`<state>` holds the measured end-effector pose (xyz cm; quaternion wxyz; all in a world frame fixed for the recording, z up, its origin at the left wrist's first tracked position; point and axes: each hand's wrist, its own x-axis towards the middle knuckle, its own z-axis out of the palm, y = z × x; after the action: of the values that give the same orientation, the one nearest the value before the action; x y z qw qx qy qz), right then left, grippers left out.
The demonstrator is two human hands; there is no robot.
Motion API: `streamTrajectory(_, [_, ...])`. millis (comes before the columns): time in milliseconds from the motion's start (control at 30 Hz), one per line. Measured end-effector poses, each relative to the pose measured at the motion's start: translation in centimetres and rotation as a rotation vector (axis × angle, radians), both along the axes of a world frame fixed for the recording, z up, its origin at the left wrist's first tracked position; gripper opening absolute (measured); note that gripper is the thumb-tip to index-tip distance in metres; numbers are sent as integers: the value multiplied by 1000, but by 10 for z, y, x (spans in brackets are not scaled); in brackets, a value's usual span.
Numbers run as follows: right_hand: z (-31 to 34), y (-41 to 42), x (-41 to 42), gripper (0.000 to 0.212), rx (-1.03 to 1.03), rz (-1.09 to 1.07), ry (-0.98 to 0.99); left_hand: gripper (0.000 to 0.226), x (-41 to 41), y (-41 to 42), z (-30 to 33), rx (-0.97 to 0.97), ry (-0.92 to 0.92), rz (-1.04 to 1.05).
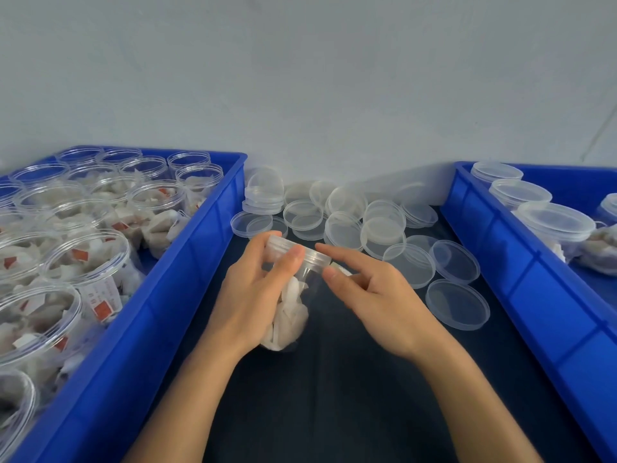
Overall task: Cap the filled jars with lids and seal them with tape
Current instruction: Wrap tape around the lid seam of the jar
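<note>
— Dark cloth covers the desk (334, 412) nearest us, and both forearms reach in over it. What is the left hand (257, 295) doing?

— Its grip is clenched round a filled clear jar (293, 295), tilted away from the person, thumb lying up by the neck. I'd say the tilt brings the rim round to face the other hand.

— Is the lid (297, 250) on?

— It looks seated on the mouth. The right hand (370, 289) is at the lid's edge, forefinger out straight, thumb tip against the rim. Something pale sits just behind that thumb. It could be a tape end, but I cannot tell, nor whether the grip has pinched it.

— So capped, sealing to come?

— That is my reading.

— And beyond the hands?

— Loose clear lids (377, 228) lie heaped on the desk just past the jar, probably so the right hand need only reach forward. To the left, a blue crate (187, 269) holds open filled jars. To the right, another blue crate (500, 262) holds jars already lidded. Supply on one side, done on the other, I'd judge.
</note>
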<state>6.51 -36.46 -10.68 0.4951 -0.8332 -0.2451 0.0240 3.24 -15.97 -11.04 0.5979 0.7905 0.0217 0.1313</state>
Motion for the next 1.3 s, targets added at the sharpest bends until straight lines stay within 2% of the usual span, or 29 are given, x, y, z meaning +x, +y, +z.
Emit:
streamTrajectory(167, [1,-2,2,31,3,-17,4,40,2,5,-3,-159,-11,-56])
streamTrajectory(300, [2,-3,1,27,16,-36,6,27,2,2,-1,-189,14,-86])
streamTrajectory(500, [2,-2,1,20,21,-63,-4,28,-1,0,7,-220,68,-98])
streamTrajectory(767, [3,-1,1,26,-20,-75,-15,43,-1,2,7,-279,103,-119])
streamTrajectory(933, [3,1,0,20,34,-78,-2,49,0,5,6,-262,123,-150])
streamTrajectory(1033, [2,3,-1,21,39,-90,12,45,1,7,3,-221,137,-143])
streamTrajectory(1133, [2,5,-2,28,37,-107,3,55,1,6,1,-154,123,-125])
streamTrajectory(1200, [2,5,-3,29,31,-134,-22,69,0,4,0,32,55,-30])
streamTrajectory(1300, [1,5,-3,24,-28,-212,-71,69,-3,-1,1,328,-84,188])
